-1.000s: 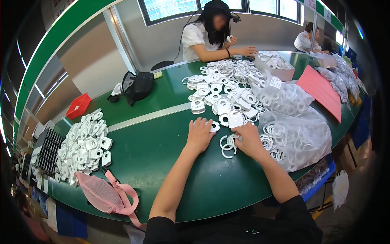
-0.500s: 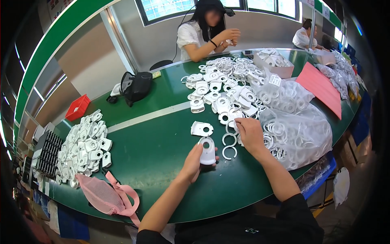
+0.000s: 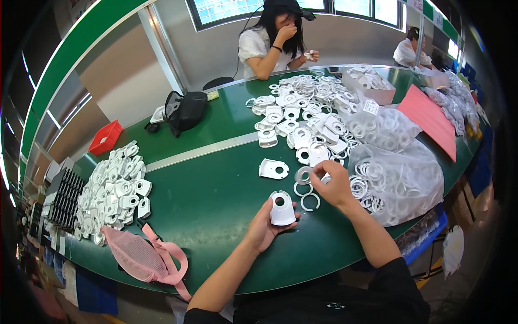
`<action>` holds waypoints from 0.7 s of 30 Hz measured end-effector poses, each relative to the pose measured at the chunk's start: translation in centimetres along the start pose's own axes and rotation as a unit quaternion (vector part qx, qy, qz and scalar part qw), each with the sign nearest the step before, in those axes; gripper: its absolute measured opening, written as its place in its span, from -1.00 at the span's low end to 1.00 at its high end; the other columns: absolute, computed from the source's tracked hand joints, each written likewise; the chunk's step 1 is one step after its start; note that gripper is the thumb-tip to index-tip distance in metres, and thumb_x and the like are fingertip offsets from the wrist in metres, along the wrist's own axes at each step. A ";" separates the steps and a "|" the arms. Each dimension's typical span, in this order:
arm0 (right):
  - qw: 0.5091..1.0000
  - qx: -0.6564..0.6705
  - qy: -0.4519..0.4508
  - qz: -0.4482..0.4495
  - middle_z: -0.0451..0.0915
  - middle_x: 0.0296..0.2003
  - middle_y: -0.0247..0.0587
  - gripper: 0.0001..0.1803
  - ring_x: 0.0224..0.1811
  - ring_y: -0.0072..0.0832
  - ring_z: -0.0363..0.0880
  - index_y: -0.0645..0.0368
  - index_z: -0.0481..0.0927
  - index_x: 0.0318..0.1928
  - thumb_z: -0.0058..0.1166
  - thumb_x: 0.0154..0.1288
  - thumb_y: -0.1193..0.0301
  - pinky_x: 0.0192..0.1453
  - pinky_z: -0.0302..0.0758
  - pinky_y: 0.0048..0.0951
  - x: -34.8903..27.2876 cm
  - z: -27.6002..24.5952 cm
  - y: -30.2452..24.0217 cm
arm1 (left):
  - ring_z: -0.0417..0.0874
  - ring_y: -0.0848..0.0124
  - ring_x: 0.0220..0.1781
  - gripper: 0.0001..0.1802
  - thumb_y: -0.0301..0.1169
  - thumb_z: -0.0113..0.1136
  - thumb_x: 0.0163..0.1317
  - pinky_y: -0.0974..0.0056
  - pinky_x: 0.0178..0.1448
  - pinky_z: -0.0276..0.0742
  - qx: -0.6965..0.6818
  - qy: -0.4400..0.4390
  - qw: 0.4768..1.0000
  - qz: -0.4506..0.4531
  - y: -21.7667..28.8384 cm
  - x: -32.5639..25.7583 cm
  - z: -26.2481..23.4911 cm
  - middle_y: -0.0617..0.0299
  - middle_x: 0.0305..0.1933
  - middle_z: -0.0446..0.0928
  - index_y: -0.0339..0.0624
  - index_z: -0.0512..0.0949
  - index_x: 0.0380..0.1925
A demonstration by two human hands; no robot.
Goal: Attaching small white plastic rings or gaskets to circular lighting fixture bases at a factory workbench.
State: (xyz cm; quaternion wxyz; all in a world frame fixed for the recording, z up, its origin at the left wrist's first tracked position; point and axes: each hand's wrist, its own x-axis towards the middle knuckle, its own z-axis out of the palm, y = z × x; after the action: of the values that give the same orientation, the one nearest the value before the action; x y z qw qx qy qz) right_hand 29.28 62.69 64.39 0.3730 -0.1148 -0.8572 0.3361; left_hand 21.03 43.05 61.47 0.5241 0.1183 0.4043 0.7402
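Left hand (image 3: pixel 263 232) grips a white holed part (image 3: pixel 281 217), right hand (image 3: pixel 334 186) pinches a ring (image 3: pixel 299 174); loose rings (image 3: pixel 318 201) between them, bag (image 3: pixel 413 181) right of both.

Grey wall (image 3: pixel 208 56) (bright windows (image 3: pixel 224 11) above)

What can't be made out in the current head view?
Unclear in the head view:
Underside of the white, round-holed plastic plate: hidden by the left hand.
Right edge of the round, pale plastic ring: hidden by the right hand.
Top of the dark-framed glass window: cut off by the upper edge.
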 end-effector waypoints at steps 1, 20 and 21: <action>0.997 0.064 -0.027 0.036 0.55 -0.53 -0.23 -0.87 -0.46 -0.35 0.50 0.22 0.56 -0.48 0.19 -0.01 0.42 -0.32 0.37 -0.38 -0.2 0.2 -0.4 | 0.51 0.05 0.08 -0.43 -0.02 -0.47 0.42 0.13 0.01 0.58 -0.011 -0.016 1.000 -0.005 0.0 -0.1 0.0 -0.02 0.12 0.40 -0.22 0.22 0.16; 0.985 -0.080 -0.126 -0.089 0.51 -0.53 -0.30 -0.81 -0.38 -0.33 0.44 0.15 0.60 -0.47 0.30 -0.07 0.34 -0.30 0.34 -0.32 -1.3 1.4 0.7 | 0.62 0.15 -0.12 -0.66 -0.29 -0.07 0.33 0.23 -0.32 0.65 0.013 0.095 0.993 0.070 1.1 -0.4 -0.7 -0.01 0.00 0.49 -0.11 0.28 0.08; 0.978 -0.117 -0.135 -0.109 0.50 -0.53 -0.30 -0.80 -0.36 -0.31 0.44 0.13 0.58 -0.48 0.31 -0.09 0.32 -0.28 0.33 -0.28 -1.6 1.5 0.5 | 0.62 0.14 -0.11 -0.64 -0.30 -0.07 0.33 0.24 -0.30 0.65 -0.007 0.087 0.994 0.067 1.2 -0.5 -0.4 -0.02 0.01 0.49 -0.11 0.27 0.09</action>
State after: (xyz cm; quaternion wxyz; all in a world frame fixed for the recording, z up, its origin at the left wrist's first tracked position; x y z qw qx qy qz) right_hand 29.33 61.64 62.38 0.2720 -0.0169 -0.9405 0.2031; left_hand 20.13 42.30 62.22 0.4375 0.0765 0.4340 0.7838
